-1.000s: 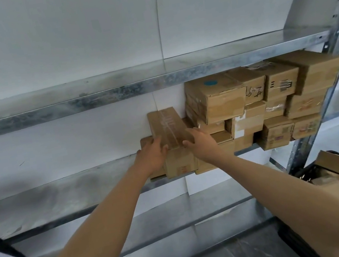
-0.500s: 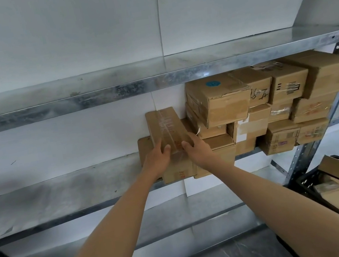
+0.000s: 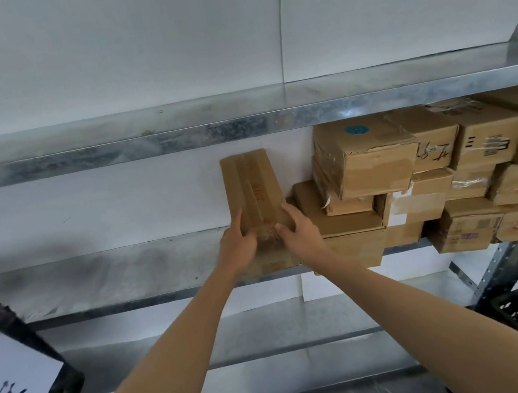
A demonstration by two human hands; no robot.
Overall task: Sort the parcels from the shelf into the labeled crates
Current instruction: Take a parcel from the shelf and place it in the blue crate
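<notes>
A long flat cardboard parcel (image 3: 251, 183) stands tilted on the middle metal shelf (image 3: 92, 281), its far end against the white wall. My left hand (image 3: 237, 245) grips its near left edge and my right hand (image 3: 298, 229) grips its near right edge, thumbs on top. To the right, several brown parcels (image 3: 420, 174) are stacked on the same shelf. A black crate with a white handwritten label (image 3: 11, 389) sits at the lower left. Another black crate (image 3: 512, 304) holding parcels is at the lower right.
An upper metal shelf (image 3: 238, 123) runs across just above the stacked parcels. A lower shelf (image 3: 275, 335) lies below my arms. A perforated steel upright (image 3: 492, 269) stands at the right. The floor below is dark grey.
Both hands have stayed on the long parcel while the small box behind its left side has dropped out of sight. The view has shifted, bringing the labeled crate at lower left into sight.
</notes>
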